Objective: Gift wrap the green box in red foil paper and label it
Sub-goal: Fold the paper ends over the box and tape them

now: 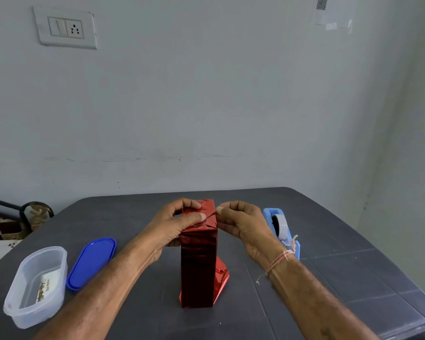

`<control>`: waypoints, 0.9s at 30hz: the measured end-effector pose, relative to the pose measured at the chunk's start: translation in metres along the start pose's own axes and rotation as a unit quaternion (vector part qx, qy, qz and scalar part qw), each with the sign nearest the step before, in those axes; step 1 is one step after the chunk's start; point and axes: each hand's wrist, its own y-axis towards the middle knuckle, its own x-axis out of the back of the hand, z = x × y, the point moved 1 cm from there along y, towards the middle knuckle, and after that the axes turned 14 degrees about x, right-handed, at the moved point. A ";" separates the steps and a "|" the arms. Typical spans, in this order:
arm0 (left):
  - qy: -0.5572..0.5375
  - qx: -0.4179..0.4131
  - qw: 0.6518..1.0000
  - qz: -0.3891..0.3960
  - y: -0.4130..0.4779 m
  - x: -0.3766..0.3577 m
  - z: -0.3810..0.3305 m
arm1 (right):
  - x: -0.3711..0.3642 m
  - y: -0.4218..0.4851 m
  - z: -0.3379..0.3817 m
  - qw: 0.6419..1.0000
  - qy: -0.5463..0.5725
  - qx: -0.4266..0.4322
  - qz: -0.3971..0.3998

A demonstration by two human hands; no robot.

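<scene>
While our left grip (179,224) curls round the folded top of the foil-wrapped box (198,266), upright on the tabletop (329,278), our right grip (241,222) pinches the foil edge just beside it.

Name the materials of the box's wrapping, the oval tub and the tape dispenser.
Wrapping: thin metallic foil, glossy red; it glints and holds sharp creases. Oval tub: translucent plastic, slightly frosted; its contents show through. Tape dispenser: likely moulded plastic, matte light blue.
</scene>
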 end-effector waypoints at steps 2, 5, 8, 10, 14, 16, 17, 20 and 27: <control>0.003 0.006 1.000 -0.004 -0.001 0.000 -0.001 | 0.012 0.000 0.001 1.000 -0.009 -0.002 -0.008; 0.007 0.012 1.000 -0.005 0.000 0.001 -0.002 | 0.041 0.000 0.005 0.997 -0.064 0.022 -0.047; 0.018 0.013 1.000 -0.003 0.000 0.001 -0.002 | 0.086 0.004 0.004 0.962 -0.224 0.069 -0.143; 0.023 0.014 1.000 -0.001 0.001 0.000 -0.002 | 0.121 0.006 -0.001 0.923 -0.326 0.055 -0.196; 0.022 0.013 1.000 0.003 0.002 0.002 -0.002 | 0.162 0.011 -0.022 0.899 -0.397 -0.081 -0.165; 0.019 0.012 1.000 0.005 0.003 0.002 -0.002 | 0.168 0.010 -0.030 0.908 -0.373 -0.128 -0.145; 0.020 0.012 1.000 0.005 0.003 0.002 -0.001 | 0.171 0.011 -0.033 0.910 -0.366 -0.139 -0.136; 0.020 0.011 1.000 0.005 0.004 0.003 0.000 | 0.175 0.015 -0.036 0.915 -0.348 -0.159 -0.128; 0.020 0.005 1.000 0.003 0.004 0.003 0.001 | 0.171 0.016 -0.018 0.930 -0.285 -0.200 -0.118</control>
